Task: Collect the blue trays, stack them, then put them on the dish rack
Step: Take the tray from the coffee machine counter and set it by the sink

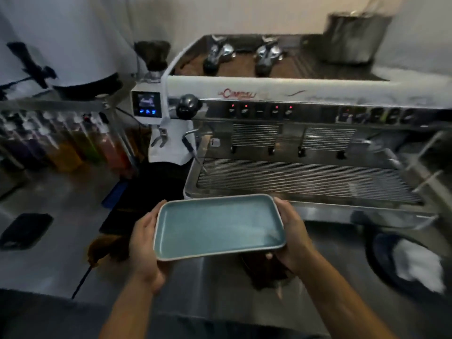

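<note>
A rectangular blue tray (217, 227) with a pale rim is held level in front of me, above the steel counter and just short of the espresso machine. My left hand (144, 248) grips its left short edge and my right hand (293, 238) grips its right short edge, thumbs on the rim. The tray is empty. I cannot tell whether other trays are stacked beneath it. No dish rack is in view.
A large espresso machine (305, 133) with a grated drip tray fills the back right. A white coffee grinder (161, 123) stands left of it, with several syrup bottles (66, 143) further left. A dark bowl holding a white cloth (413, 263) sits at right; a black phone-like object (24, 230) lies at left.
</note>
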Available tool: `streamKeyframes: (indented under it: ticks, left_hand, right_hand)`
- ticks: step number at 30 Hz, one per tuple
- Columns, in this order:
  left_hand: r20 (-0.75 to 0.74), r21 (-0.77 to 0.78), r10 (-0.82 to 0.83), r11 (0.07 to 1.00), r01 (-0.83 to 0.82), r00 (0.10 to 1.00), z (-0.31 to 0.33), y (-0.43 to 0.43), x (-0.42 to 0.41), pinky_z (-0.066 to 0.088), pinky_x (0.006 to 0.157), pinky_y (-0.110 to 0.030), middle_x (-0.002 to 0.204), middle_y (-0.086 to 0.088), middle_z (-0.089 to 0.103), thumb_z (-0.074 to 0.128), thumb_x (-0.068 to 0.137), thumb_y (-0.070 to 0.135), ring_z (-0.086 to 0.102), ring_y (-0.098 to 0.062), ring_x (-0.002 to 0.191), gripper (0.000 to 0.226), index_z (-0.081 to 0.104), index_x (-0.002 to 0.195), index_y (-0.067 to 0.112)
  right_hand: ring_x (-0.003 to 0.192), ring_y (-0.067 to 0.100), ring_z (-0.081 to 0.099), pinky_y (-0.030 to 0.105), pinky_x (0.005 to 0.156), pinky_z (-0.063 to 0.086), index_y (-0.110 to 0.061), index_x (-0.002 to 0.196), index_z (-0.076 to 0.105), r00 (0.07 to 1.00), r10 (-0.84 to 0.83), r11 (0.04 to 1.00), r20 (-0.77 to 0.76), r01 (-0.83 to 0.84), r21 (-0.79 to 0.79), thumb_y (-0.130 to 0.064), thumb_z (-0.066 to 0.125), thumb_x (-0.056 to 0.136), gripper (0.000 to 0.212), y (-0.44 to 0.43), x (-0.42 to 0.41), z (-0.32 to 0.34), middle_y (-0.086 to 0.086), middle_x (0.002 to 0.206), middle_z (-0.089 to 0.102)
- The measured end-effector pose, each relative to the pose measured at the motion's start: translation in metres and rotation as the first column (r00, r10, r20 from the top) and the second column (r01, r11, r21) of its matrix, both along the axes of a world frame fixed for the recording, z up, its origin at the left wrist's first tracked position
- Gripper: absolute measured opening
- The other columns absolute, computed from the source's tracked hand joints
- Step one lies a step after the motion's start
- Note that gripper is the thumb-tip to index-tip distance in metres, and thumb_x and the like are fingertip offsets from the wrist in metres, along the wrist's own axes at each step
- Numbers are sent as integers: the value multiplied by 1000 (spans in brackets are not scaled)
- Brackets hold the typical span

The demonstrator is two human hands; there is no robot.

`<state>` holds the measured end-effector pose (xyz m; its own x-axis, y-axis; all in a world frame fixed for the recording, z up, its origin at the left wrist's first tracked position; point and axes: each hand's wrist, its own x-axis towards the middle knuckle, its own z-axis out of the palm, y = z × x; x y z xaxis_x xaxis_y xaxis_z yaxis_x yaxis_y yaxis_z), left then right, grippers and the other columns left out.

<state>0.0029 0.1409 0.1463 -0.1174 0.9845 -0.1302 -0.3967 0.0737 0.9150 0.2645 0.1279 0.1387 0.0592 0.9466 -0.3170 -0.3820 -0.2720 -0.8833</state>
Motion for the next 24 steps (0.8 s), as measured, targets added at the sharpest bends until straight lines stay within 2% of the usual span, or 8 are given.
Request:
streamKeyframes:
  ticks: [3,8,10,13,15,19,21,24]
  left_hand:
    - [68,-7,-165,986,166,984,14,1,49,58,50,-33,94,-4,77,36,100,34,74,-19,72,39,73,111,27]
    - [241,-15,-426,897,442,872,33,-7,144,60,65,-30,117,-7,71,36,95,39,72,-20,85,47,64,127,19]
    - [255,-1,-553,820,573,793,39,-20,195,60,66,-28,117,-6,70,35,94,41,72,-19,86,50,61,130,18]
    - [194,36,-695,710,703,692,46,-51,267,59,65,-27,105,-6,73,34,94,40,70,-20,82,48,64,123,17]
    - [132,40,-773,630,776,620,46,-89,328,59,66,-24,103,0,74,33,99,35,70,-15,85,44,62,124,14]
    - [15,42,-830,557,829,557,41,-163,428,56,56,-14,84,18,77,65,90,25,71,3,73,29,67,116,14]
    - [-14,-10,-888,460,888,460,35,-204,479,56,49,-21,76,10,77,54,97,25,72,-5,64,21,72,104,16]
    - [-42,-23,-932,360,933,359,30,-261,548,55,46,-22,72,13,77,42,102,16,73,-7,64,22,64,105,17]
  right_hand:
    - [70,31,68,45,69,38,-21,87,80,988,-153,988,-21,153,9,-60,62,74,45,-30,40,16,12,79,74]
    - [40,24,61,20,28,37,-28,91,78,905,-423,899,-50,426,103,-38,52,90,29,-103,113,43,7,65,69]
    - [41,25,62,18,28,37,-28,98,76,853,-521,848,-18,520,98,-40,49,91,31,-144,146,50,9,67,69]
    - [38,24,60,18,27,35,-34,75,79,758,-652,756,24,648,90,-40,41,97,45,-205,191,59,5,59,70]
    - [39,24,60,20,26,35,-27,88,78,659,-752,658,6,751,63,-43,44,96,38,-259,229,59,7,59,68]
    - [40,21,62,20,30,38,-23,86,76,509,-858,511,61,860,12,-49,48,94,39,-355,295,55,6,62,67]
    - [39,19,60,20,32,36,-27,77,76,436,-895,436,97,900,-18,-54,49,90,40,-407,329,53,2,56,65]
    - [42,20,55,21,39,33,-36,96,74,312,-936,309,162,950,-46,-57,49,87,34,-477,378,49,0,57,63]
